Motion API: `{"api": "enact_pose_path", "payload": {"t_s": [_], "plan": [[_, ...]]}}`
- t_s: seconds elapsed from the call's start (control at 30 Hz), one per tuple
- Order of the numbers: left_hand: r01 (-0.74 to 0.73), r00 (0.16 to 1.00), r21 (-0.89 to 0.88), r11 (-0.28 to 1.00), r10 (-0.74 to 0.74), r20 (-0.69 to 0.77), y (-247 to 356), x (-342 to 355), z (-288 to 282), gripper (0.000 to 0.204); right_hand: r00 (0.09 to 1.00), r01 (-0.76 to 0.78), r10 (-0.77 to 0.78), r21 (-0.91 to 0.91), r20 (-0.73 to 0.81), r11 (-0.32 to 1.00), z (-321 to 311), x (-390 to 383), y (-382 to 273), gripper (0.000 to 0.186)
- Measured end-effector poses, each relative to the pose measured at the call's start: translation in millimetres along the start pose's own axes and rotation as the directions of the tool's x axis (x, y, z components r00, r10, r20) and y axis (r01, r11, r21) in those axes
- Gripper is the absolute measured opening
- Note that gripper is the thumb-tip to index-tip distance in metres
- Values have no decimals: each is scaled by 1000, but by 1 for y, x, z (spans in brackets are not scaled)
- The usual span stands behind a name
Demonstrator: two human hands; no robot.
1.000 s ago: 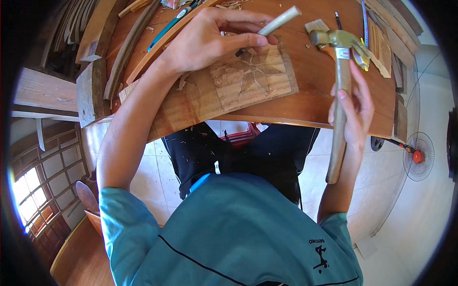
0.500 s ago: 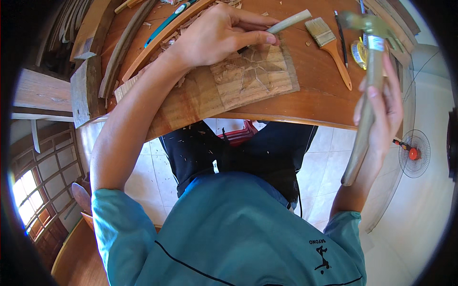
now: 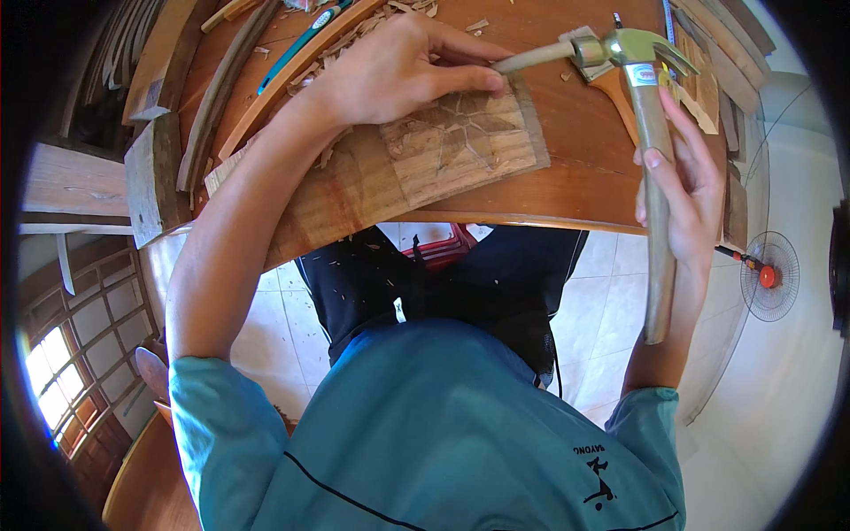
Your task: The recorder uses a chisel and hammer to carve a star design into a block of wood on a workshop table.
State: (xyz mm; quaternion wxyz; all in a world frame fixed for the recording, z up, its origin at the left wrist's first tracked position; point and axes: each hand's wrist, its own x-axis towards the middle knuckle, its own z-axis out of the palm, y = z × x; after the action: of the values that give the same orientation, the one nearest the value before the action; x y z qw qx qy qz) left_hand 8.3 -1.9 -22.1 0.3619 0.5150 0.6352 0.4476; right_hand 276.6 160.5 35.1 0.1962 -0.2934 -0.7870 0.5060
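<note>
My left hand [image 3: 390, 75] is closed around a chisel with a pale round handle [image 3: 540, 58]. Its blade is hidden behind my fingers, over the wooden board [image 3: 345, 190]. A star-like pattern [image 3: 465, 142] is cut into the right part of that board, which lies at the table's near edge. My right hand [image 3: 686, 199] grips a claw hammer [image 3: 658, 177] by its wooden handle, thumb along the shaft. The hammer's face meets the butt end of the chisel handle, or appears to in this view.
A flat brush [image 3: 615, 93] lies partly behind the hammer. Wood shavings [image 3: 421, 7], a curved wooden strip [image 3: 266, 111] and a teal-handled tool [image 3: 297, 53] are beyond my left forearm. Timber pieces [image 3: 150, 173] line the left; a fan [image 3: 768, 276] stands at right.
The hammer has swung left, from above the right side of the table to the end of the chisel handle. My left hand keeps its hold on the chisel almost in place.
</note>
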Motion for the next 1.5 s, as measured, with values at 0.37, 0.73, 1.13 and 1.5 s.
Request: {"api": "enact_pose_path", "payload": {"t_s": [0.37, 0.73, 1.13, 1.5], "plan": [[-85, 996, 155, 984, 81, 33, -4, 5, -2, 39, 987, -46, 59, 93, -148, 995, -18, -4, 10, 60], [-62, 998, 143, 988, 56, 41, 0, 1, -6, 37, 996, -34, 47, 164, -73, 986, 7, -13, 19, 58], [-108, 994, 220, 970, 113, -11, -2, -1, -11, 39, 995, -49, 56, 92, -84, 995, -22, -9, 27, 60], [-112, 992, 278, 954, 124, -26, 0, -2, -11, 40, 997, -31, 39, 119, -66, 992, 6, -11, 14, 57]]}}
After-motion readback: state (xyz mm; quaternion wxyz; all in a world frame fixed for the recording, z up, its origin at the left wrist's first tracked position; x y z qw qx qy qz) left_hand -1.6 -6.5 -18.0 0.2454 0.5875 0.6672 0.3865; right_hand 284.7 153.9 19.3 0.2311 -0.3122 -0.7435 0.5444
